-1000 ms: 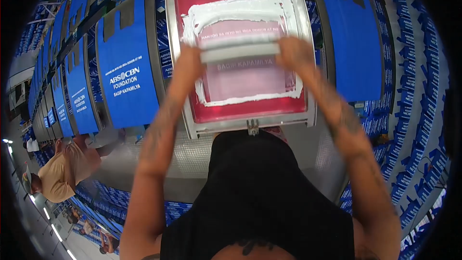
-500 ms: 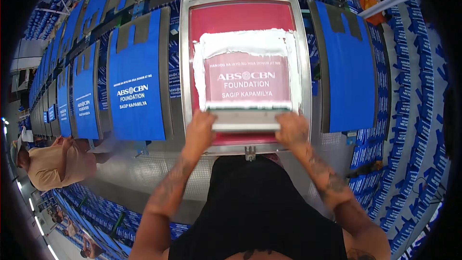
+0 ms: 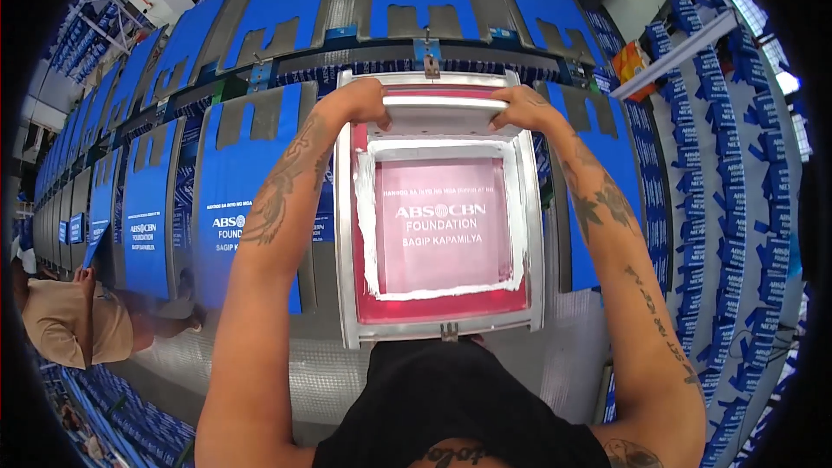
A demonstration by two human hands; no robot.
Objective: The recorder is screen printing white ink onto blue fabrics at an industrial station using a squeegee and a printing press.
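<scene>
At twelve o'clock inside the screen (image 3: 347, 234), lying crosswise near the far edge: the squeegee (image 3: 440, 113). Wrapped around its left end, at eleven o'clock, the left hand (image 3: 368, 104); around its right end, at one o'clock, the right hand (image 3: 518, 107). Both narrowed firmly on the grip. Just below the squeegee, a band of white ink (image 3: 442, 148), running on past nine and three o'clock down to six, a ragged border around the pale, lettered mesh (image 3: 446, 269). Contact between squeegee and mesh: impossible to tell from this angle.

To do this well, as a judgement: keep both hands level and equally loaded, so as not to thin the white ink on one side; hold one steady tilt; follow a straight twelve-to-six line without pausing midway; keep knuckles clear of the screen's side rails.

Farther out, at twelve o'clock, a metal clamp (image 3: 432, 61); at six, a small bracket (image 3: 448, 331). At nine and three, blue bags (image 3: 147, 191) spread over grey boards (image 3: 230, 128), with another row past twelve. Between eight and nine, a co-worker (image 3: 65, 321) in tan. Toward two, something orange (image 3: 637, 61), too small to identify.
</scene>
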